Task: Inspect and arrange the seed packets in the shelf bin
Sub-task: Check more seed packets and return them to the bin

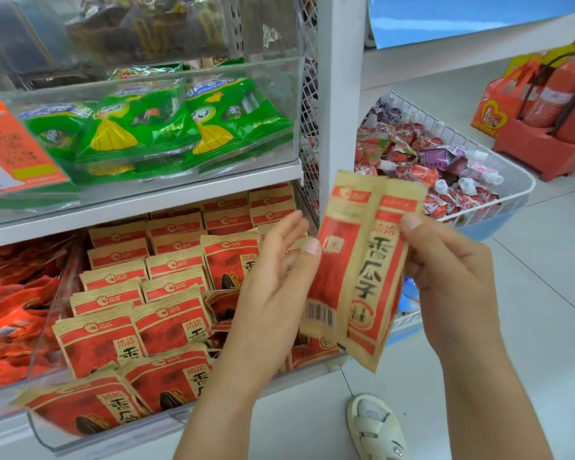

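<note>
Right hand (452, 280) fingers pinch two seed packets (359, 260) upright, long axis vertical; left hand (273, 287) fingers relaxed, thumb touching

Top shelf goods (140, 24) — blurred, unreadable

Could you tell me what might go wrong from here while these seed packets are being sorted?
1. The right hand pinches two packets only along one edge; the left hand is open, so one may slip to the floor.
2. The front packets in the clear bin lean over its low front lip; reaching in could knock them out.
</note>
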`<state>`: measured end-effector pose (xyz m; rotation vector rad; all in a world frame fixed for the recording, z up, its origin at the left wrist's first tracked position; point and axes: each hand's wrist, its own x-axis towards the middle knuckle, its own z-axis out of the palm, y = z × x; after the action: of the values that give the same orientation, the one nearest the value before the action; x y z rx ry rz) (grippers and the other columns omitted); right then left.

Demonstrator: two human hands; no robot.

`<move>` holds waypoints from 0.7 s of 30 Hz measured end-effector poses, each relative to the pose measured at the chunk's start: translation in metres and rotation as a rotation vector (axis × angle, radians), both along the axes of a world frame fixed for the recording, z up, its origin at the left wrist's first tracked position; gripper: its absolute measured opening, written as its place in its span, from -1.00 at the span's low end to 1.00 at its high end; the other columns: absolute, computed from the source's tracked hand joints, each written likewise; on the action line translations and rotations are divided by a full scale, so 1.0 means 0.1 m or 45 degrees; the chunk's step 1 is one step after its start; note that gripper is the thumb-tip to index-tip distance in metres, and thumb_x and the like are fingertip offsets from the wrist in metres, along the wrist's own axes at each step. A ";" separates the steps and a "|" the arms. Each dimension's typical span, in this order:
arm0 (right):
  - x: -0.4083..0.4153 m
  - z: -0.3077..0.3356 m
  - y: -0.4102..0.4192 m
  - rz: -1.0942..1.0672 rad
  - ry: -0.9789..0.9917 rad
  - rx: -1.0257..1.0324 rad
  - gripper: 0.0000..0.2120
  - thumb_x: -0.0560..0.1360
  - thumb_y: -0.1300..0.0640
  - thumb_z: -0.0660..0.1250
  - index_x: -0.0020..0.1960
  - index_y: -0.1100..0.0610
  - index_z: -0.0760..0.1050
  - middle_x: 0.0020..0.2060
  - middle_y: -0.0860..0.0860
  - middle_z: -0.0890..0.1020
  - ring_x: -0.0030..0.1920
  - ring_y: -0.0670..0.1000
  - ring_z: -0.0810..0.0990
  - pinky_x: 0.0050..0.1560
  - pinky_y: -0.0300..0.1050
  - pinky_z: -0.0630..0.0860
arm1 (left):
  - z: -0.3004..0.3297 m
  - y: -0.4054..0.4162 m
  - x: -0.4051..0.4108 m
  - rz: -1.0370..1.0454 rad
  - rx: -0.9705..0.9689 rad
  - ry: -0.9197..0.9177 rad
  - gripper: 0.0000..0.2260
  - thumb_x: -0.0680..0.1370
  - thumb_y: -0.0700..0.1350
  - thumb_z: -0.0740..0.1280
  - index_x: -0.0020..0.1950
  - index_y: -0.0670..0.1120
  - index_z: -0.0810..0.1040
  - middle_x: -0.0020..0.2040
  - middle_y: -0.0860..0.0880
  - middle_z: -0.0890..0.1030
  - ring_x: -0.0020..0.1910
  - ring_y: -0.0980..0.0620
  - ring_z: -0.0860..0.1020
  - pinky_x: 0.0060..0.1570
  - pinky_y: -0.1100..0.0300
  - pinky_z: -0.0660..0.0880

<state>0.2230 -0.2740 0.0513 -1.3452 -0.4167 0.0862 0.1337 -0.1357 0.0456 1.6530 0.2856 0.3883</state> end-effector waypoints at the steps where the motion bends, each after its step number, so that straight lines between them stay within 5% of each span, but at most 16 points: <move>1: 0.02 0.01 -0.02 -0.033 0.072 0.079 -0.74 0.53 0.08 0.31 -0.26 0.07 0.68 -0.36 0.00 0.64 -0.34 -0.01 0.57 -0.28 -0.19 0.55 | 0.01 0.02 -0.01 -0.060 0.002 0.039 -0.55 0.53 0.20 0.19 0.40 0.16 0.42 0.27 0.27 0.55 0.21 0.39 0.49 0.15 0.43 0.46; 6: 0.05 0.04 -0.07 -0.020 0.323 0.296 -0.74 0.55 0.06 0.26 -0.20 0.11 0.65 -0.31 -0.01 0.67 -0.31 -0.04 0.61 -0.29 -0.21 0.58 | 0.04 0.03 -0.04 -0.218 -0.182 0.104 -0.72 0.56 0.01 0.28 0.26 0.08 0.57 0.03 0.04 0.71 0.00 0.11 0.66 0.01 0.20 0.58; 11: 0.03 0.03 -0.08 0.373 0.134 -0.227 -0.83 0.44 -0.06 0.36 -0.02 -0.04 0.60 -0.24 -0.08 0.66 -0.38 -0.06 0.56 -0.50 -0.23 0.39 | 0.05 0.04 0.00 0.003 -0.232 0.037 -0.72 0.62 -0.08 0.22 0.29 0.08 0.56 0.03 0.01 0.71 0.00 0.02 0.67 0.12 -0.12 0.54; 15: -0.05 0.00 0.00 0.436 0.158 -0.185 -0.76 0.39 0.05 0.34 0.04 0.06 0.54 -0.29 -0.04 0.62 -0.42 -0.02 0.46 -0.54 -0.27 0.34 | 0.10 0.00 -0.01 -0.033 -0.205 -0.030 -0.73 0.63 -0.13 0.20 0.27 0.08 0.56 0.01 0.08 0.71 -0.03 0.11 0.68 -0.02 0.13 0.60; 18: -0.04 -0.02 0.02 0.366 0.141 -0.092 -0.79 0.41 0.10 0.35 0.04 0.03 0.56 -0.25 0.02 0.64 -0.40 0.00 0.50 -0.49 -0.18 0.43 | 0.07 -0.01 -0.01 0.111 0.062 -0.106 -0.74 0.58 -0.13 0.33 0.25 0.11 0.54 0.09 0.21 0.66 0.07 0.25 0.61 0.02 0.26 0.57; 21: -0.01 -0.03 -0.01 0.341 0.123 -0.036 -0.75 0.45 0.11 0.35 0.12 -0.02 0.56 -0.02 0.04 0.69 -0.12 0.12 0.66 -0.20 0.21 0.58 | 0.04 0.00 0.00 0.201 0.516 -0.125 -0.86 0.48 -0.01 0.44 -0.01 0.09 0.53 0.10 0.23 0.53 0.19 0.25 0.50 0.13 0.15 0.54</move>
<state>0.2218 -0.2749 0.0486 -1.3016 -0.5135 0.3787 0.1335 -0.1357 0.0491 2.0061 0.2769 0.6790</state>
